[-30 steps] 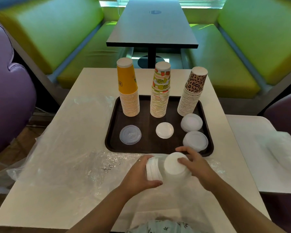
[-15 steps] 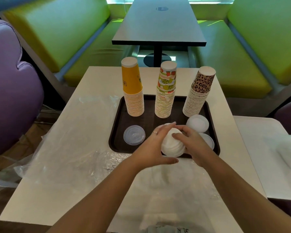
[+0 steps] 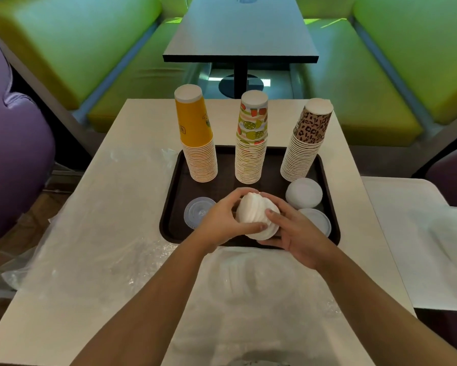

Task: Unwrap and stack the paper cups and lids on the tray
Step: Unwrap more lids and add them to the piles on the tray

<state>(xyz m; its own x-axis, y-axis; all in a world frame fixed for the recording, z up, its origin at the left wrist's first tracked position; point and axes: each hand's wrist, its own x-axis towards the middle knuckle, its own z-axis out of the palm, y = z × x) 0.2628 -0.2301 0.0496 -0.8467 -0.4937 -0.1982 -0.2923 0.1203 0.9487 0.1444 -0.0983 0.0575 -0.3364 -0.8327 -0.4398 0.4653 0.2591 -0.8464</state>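
Both hands carried stack of white lids [image 3: 256, 216] from clear plastic wrap [image 3: 259, 283] at lower centre of frame up over front edge of dark tray [image 3: 173, 196], mid-frame. Left hand [image 3: 223, 220] and right hand [image 3: 294, 231] now grip stack from either side, tilted. Single white lid seen earlier at tray centre now hidden behind hands and stack.

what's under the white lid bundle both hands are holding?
Dark tray floor shows around the white lid bundle, gripped by left hand and right hand. Directly beneath is covered; can't tell.
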